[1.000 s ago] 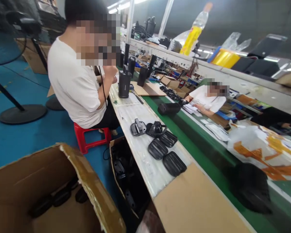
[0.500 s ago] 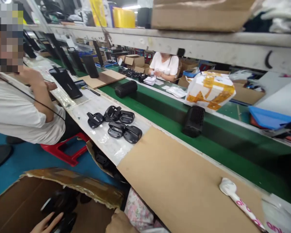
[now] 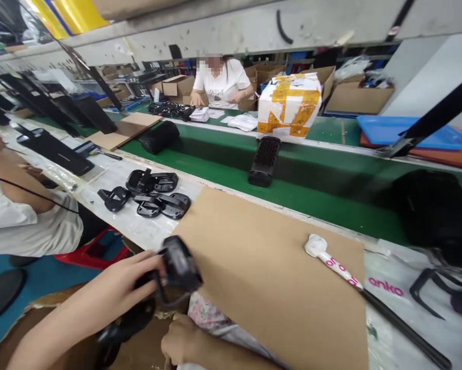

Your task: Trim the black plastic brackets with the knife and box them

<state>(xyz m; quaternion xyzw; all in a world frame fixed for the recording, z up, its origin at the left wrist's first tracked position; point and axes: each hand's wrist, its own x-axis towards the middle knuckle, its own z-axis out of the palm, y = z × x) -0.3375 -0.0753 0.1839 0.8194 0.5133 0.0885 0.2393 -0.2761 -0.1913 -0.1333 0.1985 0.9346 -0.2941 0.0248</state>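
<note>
My left hand (image 3: 138, 280) is closed around black plastic caps with handles. One cap (image 3: 180, 264) is lifted at the near left edge of the brown board (image 3: 261, 257), blurred by motion. More black pieces (image 3: 128, 321) show below the hand; I cannot tell whether they are held or lie in the box. My right hand (image 3: 182, 339) is curled over the edge of the open cardboard box (image 3: 41, 321) at my lap. On the bench left of the board sit several similar black handled caps (image 3: 176, 205).
A mallet with a wrapped head (image 3: 316, 245) lies on the board's right. Black speaker-like housings (image 3: 264, 162) lie on the green conveyor (image 3: 215, 162). A taped white box (image 3: 288, 105) stands beyond. Co-workers sit at the left (image 3: 30, 221) and across (image 3: 223, 85).
My left hand has risen out of the cardboard box with black caps and moved right, to the board's edge. My right hand stays at the box edge. The view has turned right.
</note>
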